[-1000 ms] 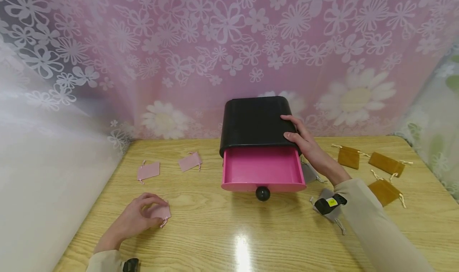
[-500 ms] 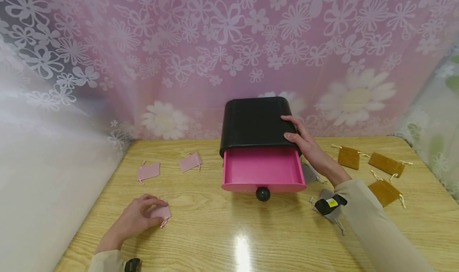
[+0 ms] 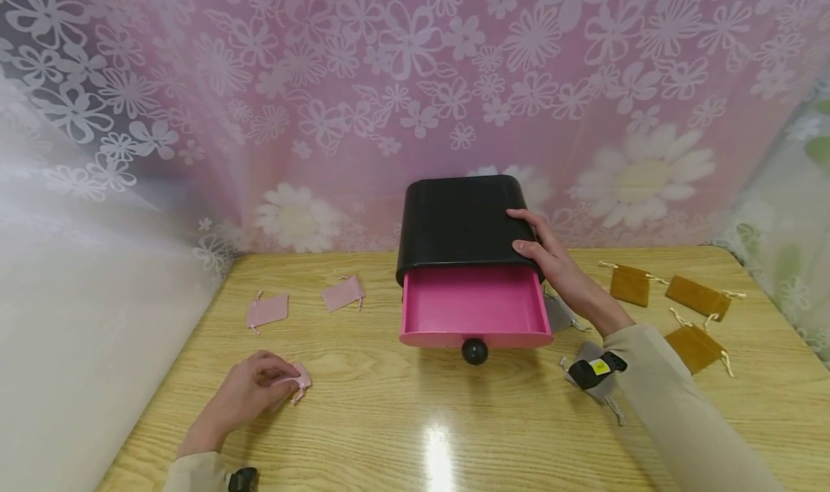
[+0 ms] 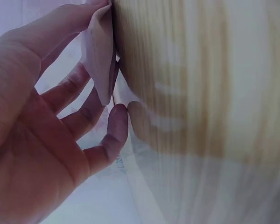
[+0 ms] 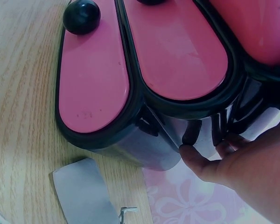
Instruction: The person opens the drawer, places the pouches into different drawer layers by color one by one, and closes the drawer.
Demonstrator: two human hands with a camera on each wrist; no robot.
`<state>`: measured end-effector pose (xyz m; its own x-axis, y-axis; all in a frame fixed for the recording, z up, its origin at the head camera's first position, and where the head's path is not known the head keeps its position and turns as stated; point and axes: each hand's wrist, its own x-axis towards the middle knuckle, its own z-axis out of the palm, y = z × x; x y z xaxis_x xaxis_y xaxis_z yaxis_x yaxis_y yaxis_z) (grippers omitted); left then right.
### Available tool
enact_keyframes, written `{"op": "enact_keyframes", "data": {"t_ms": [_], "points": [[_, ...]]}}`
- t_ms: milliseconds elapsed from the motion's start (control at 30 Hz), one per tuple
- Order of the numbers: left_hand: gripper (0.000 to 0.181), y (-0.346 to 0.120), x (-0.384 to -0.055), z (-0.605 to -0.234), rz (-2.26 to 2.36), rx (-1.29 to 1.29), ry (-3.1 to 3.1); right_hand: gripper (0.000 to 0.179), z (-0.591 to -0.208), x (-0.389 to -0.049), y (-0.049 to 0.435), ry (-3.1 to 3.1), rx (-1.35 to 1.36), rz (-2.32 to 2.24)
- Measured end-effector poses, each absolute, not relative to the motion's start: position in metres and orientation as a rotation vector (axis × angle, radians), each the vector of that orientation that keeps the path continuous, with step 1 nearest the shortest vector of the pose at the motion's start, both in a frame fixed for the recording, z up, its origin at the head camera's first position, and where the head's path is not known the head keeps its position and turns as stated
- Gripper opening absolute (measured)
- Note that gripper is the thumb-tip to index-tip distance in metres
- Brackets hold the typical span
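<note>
My left hand (image 3: pixel 241 395) pinches a small pink drawstring pouch (image 3: pixel 303 374) between thumb and finger, low over the table at the left. In the left wrist view the pouch (image 4: pixel 99 53) bends up from the wood, its lower corner hanging past the other fingers. At centre back stands a black mini drawer cabinet (image 3: pixel 462 222) whose top pink drawer (image 3: pixel 476 341) is pulled out, bare inside, with a round black knob (image 3: pixel 475 351). My right hand (image 3: pixel 560 265) rests on the cabinet's right side with extended fingers. Two lower drawers are closed in the right wrist view.
Two more pink pouches (image 3: pixel 269 310) (image 3: pixel 344 293) lie at the back left. Grey pouches (image 3: pixel 560 313) lie right of the cabinet, one partly under my right wrist. Three brown pouches (image 3: pixel 630 285) are farther right. A flowered curtain (image 3: pixel 415 103) hangs behind the wooden table (image 3: pixel 363 434).
My left thumb and finger have closed on the pink pouch, which now bunches and lifts at its near side. The right hand and cabinet stay put.
</note>
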<state>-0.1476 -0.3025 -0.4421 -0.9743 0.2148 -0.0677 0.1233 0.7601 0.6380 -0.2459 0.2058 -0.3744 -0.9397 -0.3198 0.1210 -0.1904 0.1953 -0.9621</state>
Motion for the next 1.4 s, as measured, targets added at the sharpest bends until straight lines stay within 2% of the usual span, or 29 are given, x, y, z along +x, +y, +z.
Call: {"op": "enact_keyframes", "data": {"t_ms": [433, 1000, 1400], "points": [[0.006, -0.29, -0.149, -0.434, 1.041, 0.289, 2.934, 0.055, -0.375, -0.246, 0.205, 2.346, -0.506, -1.85], [0.018, -0.253, -0.161, -0.418, 1.246, 0.64, 3.224, 0.055, -0.376, -0.246, 0.206, 2.342, -0.505, -1.866], [0.021, -0.223, -0.165, -0.397, 1.413, 0.744, 3.213, 0.055, -0.376, -0.247, 0.207, 2.331, -0.505, -1.868]]}}
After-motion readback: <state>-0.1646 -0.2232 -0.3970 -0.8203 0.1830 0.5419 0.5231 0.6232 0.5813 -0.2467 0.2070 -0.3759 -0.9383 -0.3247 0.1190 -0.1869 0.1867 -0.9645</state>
